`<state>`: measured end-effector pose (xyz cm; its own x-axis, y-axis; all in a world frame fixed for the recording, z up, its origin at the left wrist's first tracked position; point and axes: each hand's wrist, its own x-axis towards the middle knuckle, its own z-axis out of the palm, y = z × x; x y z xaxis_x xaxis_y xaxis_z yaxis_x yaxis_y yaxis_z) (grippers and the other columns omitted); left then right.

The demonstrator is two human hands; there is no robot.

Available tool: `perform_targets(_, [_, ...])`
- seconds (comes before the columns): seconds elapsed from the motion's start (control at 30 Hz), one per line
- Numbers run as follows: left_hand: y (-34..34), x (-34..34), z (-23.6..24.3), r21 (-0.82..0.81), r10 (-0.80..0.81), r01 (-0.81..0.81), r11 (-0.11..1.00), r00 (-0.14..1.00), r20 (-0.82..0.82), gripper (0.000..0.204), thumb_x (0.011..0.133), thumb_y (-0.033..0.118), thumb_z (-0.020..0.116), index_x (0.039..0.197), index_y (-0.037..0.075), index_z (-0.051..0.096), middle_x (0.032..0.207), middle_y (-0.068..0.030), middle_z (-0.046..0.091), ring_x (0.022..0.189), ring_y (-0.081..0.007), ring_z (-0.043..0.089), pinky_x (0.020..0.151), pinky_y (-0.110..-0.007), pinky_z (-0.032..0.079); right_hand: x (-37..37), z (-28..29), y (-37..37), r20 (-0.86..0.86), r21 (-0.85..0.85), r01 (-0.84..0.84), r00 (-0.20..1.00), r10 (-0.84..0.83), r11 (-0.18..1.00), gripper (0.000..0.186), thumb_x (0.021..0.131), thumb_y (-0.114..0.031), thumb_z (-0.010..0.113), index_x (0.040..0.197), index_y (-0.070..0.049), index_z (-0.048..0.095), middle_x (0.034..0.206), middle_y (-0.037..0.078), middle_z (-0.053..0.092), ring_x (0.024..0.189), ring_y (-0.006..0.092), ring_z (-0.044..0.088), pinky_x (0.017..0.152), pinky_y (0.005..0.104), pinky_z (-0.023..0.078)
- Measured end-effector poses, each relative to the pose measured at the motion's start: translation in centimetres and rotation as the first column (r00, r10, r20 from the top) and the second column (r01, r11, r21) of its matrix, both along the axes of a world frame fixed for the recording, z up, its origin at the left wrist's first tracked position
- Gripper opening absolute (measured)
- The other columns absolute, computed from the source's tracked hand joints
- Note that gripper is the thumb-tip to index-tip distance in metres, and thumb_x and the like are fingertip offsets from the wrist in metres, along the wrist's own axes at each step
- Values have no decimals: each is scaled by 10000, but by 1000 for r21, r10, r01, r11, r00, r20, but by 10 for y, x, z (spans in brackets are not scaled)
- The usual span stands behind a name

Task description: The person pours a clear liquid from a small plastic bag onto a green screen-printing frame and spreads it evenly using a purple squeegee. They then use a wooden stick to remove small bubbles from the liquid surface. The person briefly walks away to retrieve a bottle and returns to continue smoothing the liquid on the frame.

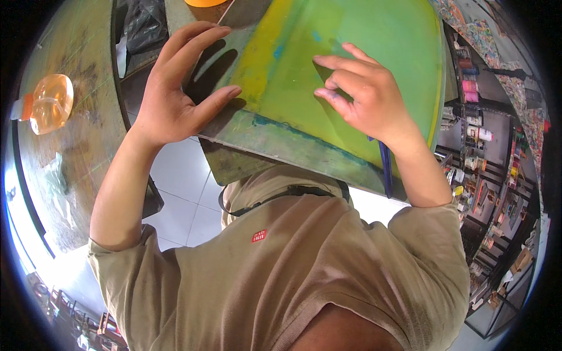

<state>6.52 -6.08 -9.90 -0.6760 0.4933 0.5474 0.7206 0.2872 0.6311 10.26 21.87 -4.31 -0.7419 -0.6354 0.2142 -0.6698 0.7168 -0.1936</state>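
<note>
A screen-printing frame (pixel 269 136) with green mesh and a yellow band lies in front of me, blue stains along its near side. Over its left edge hovers my left hand (pixel 175 93), thumb and fingers spread, holding nothing; its shadow falls on the frame. My right hand (pixel 366 93) is above the green mesh (pixel 404 35), fingers loosely bent and apart, with nothing visible in them. Whether its fingertips touch the mesh I cannot tell. A slim dark blue tool (pixel 386 169) lies by my right wrist, partly hidden by it; its kind is unclear.
On the worn table (pixel 88 175) at left lies a clear bottle (pixel 54 104) of amber liquid with an orange cap, near crumpled clear plastic (pixel 55 175). Black plastic bags (pixel 145 26) sit at the back. Shelves (pixel 486 193) of small containers line the right.
</note>
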Motion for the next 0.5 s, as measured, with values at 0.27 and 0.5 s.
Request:
perform_targets(0.27, [2,1,1,-8,10,-10,1000,1000,4,580,705,169,756,1218,25,529,1215,-159,505,1107,-310,519,942,-353,410,1,-2,-5,-39,-63,76,996,-79,995,126,749,-85,675,785,-16,575,938,118,644,818,283,623,856,419,507])
perform_targets(0.5, [2,0,0,-13,23,-23,1000,1000,13,582,696,160,761,1211,14,533,1212,-169,506,1105,-309,522,942,-351,413,31,14,-7,737,-625,701,675,-35,344,449,849,14,555,1261,38,376,1224,248,485,1042,276,580,865,384,500])
